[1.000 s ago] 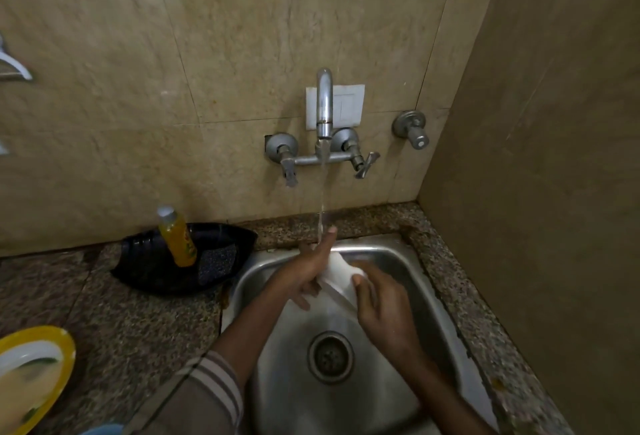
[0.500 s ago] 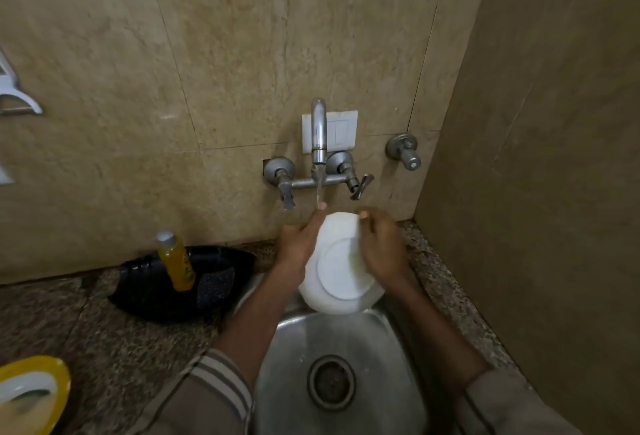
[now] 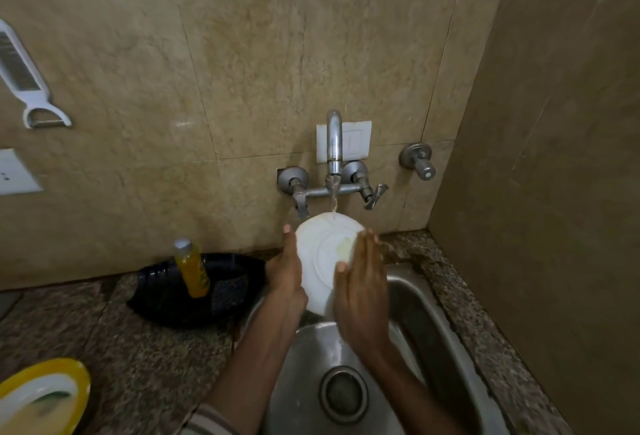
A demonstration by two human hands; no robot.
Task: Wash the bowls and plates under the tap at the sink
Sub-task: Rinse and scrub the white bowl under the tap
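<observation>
A white plate (image 3: 323, 254) is held nearly upright above the steel sink (image 3: 433, 327), right under the tap (image 3: 334, 144). Water runs from the spout onto the plate's top rim. My left hand (image 3: 285, 268) grips the plate's left edge, thumb along the rim. My right hand (image 3: 362, 282) lies flat with straight fingers on the plate's right face, covering its lower right part. A yellowish smear shows on the plate's centre. A yellow-rimmed plate (image 3: 41, 396) with residue sits on the counter at the lower left.
A black tray (image 3: 166, 289) holding a yellow soap bottle (image 3: 194, 268) and a scrub pad stands left of the sink on the granite counter. A white peeler (image 3: 24, 78) hangs on the tiled wall. A side wall closes in on the right. The sink drain (image 3: 343, 395) is uncovered.
The plate went from low in the sink up to the spout. My right hand slid from the plate's top edge down across its face. The view tilted upward.
</observation>
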